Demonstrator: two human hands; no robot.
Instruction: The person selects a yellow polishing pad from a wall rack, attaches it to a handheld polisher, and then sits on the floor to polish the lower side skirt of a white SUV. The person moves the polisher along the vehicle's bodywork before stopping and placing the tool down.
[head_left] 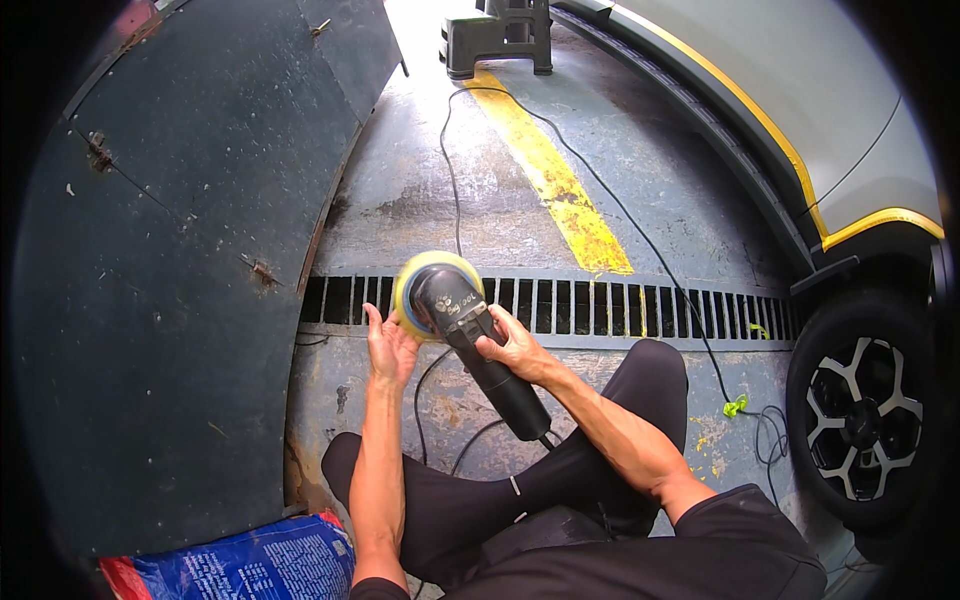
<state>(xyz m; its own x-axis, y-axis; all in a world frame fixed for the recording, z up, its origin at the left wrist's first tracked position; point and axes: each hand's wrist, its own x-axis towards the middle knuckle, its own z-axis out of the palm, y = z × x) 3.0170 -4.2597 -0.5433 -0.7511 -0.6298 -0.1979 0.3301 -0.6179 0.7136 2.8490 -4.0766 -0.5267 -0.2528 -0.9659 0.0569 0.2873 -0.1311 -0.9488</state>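
Observation:
A black electric polisher with a round yellow foam pad is held over my lap, its head up and its body slanting down to the right. My right hand wraps round the body just below the head. By the pad's lower left edge is my left hand, thumb stretched up and palm turned upward. Its fingertips go behind the pad, so whether they touch it is hidden. A black cord leaves the bottom end of the polisher.
A slotted metal drain grate crosses the floor ahead. At right stand a car's wheel and grey body panel. A dark board fills the left, with a blue bag below. A black step stool stands far ahead; a cable loops across the floor.

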